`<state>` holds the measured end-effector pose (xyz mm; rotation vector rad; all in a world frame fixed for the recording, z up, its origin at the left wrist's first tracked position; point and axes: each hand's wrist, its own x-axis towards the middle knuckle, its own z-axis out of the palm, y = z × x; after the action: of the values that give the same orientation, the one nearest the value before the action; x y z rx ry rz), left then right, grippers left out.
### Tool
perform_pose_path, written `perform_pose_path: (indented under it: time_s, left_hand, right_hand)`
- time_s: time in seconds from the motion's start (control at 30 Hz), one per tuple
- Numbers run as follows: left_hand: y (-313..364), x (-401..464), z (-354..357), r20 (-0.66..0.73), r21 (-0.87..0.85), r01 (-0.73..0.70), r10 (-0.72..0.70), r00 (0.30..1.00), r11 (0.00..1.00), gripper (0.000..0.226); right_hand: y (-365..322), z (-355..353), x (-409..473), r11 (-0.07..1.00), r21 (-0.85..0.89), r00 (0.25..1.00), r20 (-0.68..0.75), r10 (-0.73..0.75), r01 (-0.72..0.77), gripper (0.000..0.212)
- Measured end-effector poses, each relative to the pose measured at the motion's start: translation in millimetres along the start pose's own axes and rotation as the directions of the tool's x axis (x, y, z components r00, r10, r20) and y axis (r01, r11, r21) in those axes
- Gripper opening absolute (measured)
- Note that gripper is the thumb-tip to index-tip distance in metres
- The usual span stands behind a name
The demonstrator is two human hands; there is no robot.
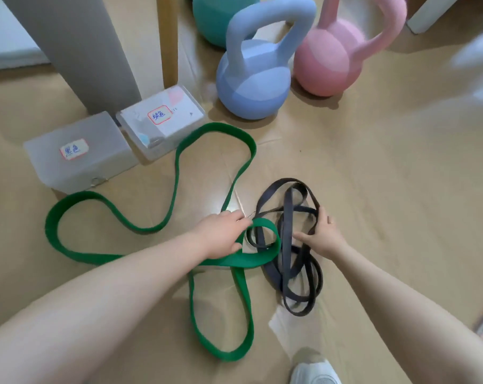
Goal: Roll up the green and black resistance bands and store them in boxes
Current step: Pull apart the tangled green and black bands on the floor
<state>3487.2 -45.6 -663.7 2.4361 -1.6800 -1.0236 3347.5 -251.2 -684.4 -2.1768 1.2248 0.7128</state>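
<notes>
Green flat woven resistance band (176,173), sprawled in wide loops across the tan floor (373,189), one loop under the left hand (223,235), fingers laid loosely over it; true grip on it not discernible. Right hand (322,235) curled into the tangled black rubber resistance band (287,245), pinching several strands, just beside the green loop and overlapping it. Probable step: separating the two bands before rolling. Best done by lifting the black tangle clear of the green loop, flattening one band, then rolling from one end with even tension. Beyond the hands, two closed translucent plastic boxes (79,156) with handwritten labels, characters too blurred to read with confidence. Farther back, blue (252,79) and pink kettlebells (326,56); a teal one cut off at the top edge. Fingertips of both hands partly hidden by band strands.
</notes>
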Motion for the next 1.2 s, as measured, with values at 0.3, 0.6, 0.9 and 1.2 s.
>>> perform_pose_path:
  time_s: [0.3,0.6,0.9,1.2]
  left_hand:
    - [65.1,15.3,48.4,-0.166,-0.322,0.43,-0.498,0.851,0.843,0.073]
    - [86.1,13.0,33.2,-0.183,-0.609,0.408,-0.621,0.762,0.68,0.036]
    - [121.3,66.1,-13.0,-0.274,-0.707,0.279,-0.615,0.74,0.65,0.028]
    - [103.0,23.6,53.0,-0.105,-0.535,0.463,-0.599,0.793,0.707,0.044]
  right_hand:
    - [24.9,57.5,-12.8,0.961,0.185,0.978,-0.065,-0.196,0.205,0.048]
    - [49.2,-9.9,0.8,0.872,0.39,0.938,-0.29,-0.189,0.296,0.023]
    - [90.3,-88.6,32.5,0.953,-0.252,0.91,-0.332,-0.248,0.168,0.063]
    - [53.4,9.0,-4.7,0.746,-0.024,0.739,0.161,-0.654,0.665,0.061]
